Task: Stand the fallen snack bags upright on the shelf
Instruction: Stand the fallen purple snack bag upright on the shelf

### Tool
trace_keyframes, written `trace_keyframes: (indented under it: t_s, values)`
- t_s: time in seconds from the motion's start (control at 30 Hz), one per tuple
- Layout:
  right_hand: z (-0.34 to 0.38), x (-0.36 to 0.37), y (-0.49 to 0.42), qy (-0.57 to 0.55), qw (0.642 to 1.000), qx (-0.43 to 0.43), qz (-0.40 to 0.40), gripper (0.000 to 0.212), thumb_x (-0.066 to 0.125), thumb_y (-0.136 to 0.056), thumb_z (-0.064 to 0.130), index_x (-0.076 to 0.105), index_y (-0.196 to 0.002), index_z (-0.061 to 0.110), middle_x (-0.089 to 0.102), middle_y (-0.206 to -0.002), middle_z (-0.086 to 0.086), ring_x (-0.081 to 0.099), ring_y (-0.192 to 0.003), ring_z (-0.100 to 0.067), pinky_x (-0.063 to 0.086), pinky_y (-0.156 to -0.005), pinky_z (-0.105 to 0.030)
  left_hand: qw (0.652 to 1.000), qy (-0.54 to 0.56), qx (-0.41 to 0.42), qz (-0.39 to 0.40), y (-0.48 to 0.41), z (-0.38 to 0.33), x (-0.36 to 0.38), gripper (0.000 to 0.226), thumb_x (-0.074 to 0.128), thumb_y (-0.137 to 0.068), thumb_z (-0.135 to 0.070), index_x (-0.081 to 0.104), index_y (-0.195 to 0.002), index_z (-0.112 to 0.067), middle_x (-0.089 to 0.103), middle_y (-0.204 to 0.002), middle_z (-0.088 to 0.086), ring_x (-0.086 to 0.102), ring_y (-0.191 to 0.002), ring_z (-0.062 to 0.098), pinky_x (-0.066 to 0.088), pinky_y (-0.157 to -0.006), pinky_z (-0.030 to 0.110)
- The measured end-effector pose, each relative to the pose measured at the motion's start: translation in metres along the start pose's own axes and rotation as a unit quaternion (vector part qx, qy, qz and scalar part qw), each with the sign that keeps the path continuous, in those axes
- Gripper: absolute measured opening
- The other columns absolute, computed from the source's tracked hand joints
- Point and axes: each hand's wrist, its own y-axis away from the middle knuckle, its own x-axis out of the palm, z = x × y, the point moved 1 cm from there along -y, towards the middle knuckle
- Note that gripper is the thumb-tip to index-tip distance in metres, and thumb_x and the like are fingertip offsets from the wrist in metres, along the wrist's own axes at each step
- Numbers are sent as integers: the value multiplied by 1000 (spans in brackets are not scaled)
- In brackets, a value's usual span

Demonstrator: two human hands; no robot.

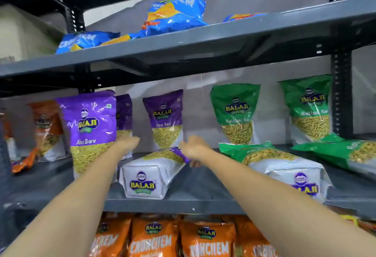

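Observation:
A purple Aloo Sev bag [150, 175] lies flat on the grey middle shelf [203, 185], white bottom towards me. My right hand [193, 149] is closed on its purple top end, thumb underneath. My left hand [127, 145] sits at the right edge of a large upright purple bag [89, 126]; blur hides its fingers, so its grip is unclear. Two more purple bags [166, 118] [124, 114] stand behind. Two green Ratlami Sev bags [274, 161] [345, 153] lie fallen on the right, in front of two upright green ones [236, 114] [309, 106].
An orange bag [46, 128] stands at the far left with another [24, 163] lying beside it. Blue bags [175, 16] [85, 41] lie on the upper shelf. Orange Crunchem bags [152, 238] fill the shelf below. A dark upright post [341, 94] is at the right.

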Motion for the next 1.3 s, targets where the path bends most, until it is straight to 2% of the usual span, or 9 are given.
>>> trace_keyframes:
  t_s: [0.07, 0.13, 0.2, 0.3, 0.47, 0.53, 0.77, 0.93, 1.3]
  values:
    - [-4, 24, -10, -101, 988, 91, 73, 41, 38, -95, 40, 51, -100, 2, 64, -89, -21, 70, -73, -41, 54, -56, -34, 995, 50, -58, 68, 10, 13, -1, 39, 41, -96, -39, 53, -106, -3, 57, -97, 16, 52, -73, 24, 37, -63, 29]
    - [-8, 39, -14, -167, 972, 137, 94, 40, 43, -92, 42, 47, -106, 5, 64, -106, -22, 71, -81, -42, 61, -68, -42, 990, 27, -86, 112, 13, 22, 2, 48, 43, -95, -42, 58, -103, 3, 57, -79, 15, 45, -58, 22, 32, -54, 24]
    - [-7, 45, -14, -223, 955, 163, 106, 28, 50, -91, 33, 49, -98, 5, 63, -113, -19, 69, -98, -40, 59, -80, -48, 987, 21, -57, 152, 19, 21, 8, 45, 45, -97, -37, 59, -115, 2, 64, -98, 18, 61, -82, 28, 44, -71, 28]
    - [-8, 56, -18, -347, 912, 184, 117, 16, 51, -90, 25, 54, -90, 10, 66, -108, -13, 67, -104, -34, 58, -83, -49, 984, 53, -45, 163, 35, 11, 10, 40, 47, -98, -28, 53, -128, -4, 58, -130, 11, 56, -120, 26, 42, -90, 28]
    - [-7, 68, -20, -434, 883, 178, 15, 30, 51, -87, 22, 59, -112, 9, 68, -111, -10, 66, -102, -29, 55, -87, -36, 978, 144, -70, 131, 46, 13, 15, 27, 59, -91, -29, 63, -102, -4, 67, -86, 12, 61, -70, 25, 45, -59, 27]
    - [-5, 64, -18, -453, 874, 169, -40, 36, 51, -87, 25, 60, -116, 6, 67, -114, -10, 64, -97, -28, 51, -84, -35, 972, 208, -47, 100, 46, 9, 25, 20, 57, -92, -26, 62, -97, -7, 62, -80, 6, 59, -71, 21, 44, -61, 25]
    - [7, 22, 6, -433, 883, -9, -183, 40, 34, -100, 39, 51, -123, 10, 60, -121, -12, 55, -110, -29, 42, -90, -36, 914, 388, 103, -56, 60, -13, 41, 27, 45, -98, -20, 54, -73, -17, 49, -64, 3, 46, -61, 21, 35, -52, 24]
    - [5, 5, 32, -439, 861, -148, -207, 17, 36, -102, 32, 50, -98, 24, 56, -77, 11, 51, -64, 4, 39, -64, -29, 844, 481, 207, -116, 87, -17, 42, 26, 43, -98, -15, 60, -79, -22, 61, -81, -5, 53, -78, 9, 43, -73, 18]
    - [2, 12, 21, -426, 855, -209, -211, 12, 40, -102, 33, 51, -103, 28, 62, -77, 11, 55, -62, 4, 46, -63, -19, 840, 459, 244, -157, 91, -7, 50, 22, 40, -95, -25, 54, -78, -21, 51, -79, 2, 41, -75, 15, 34, -71, 33]
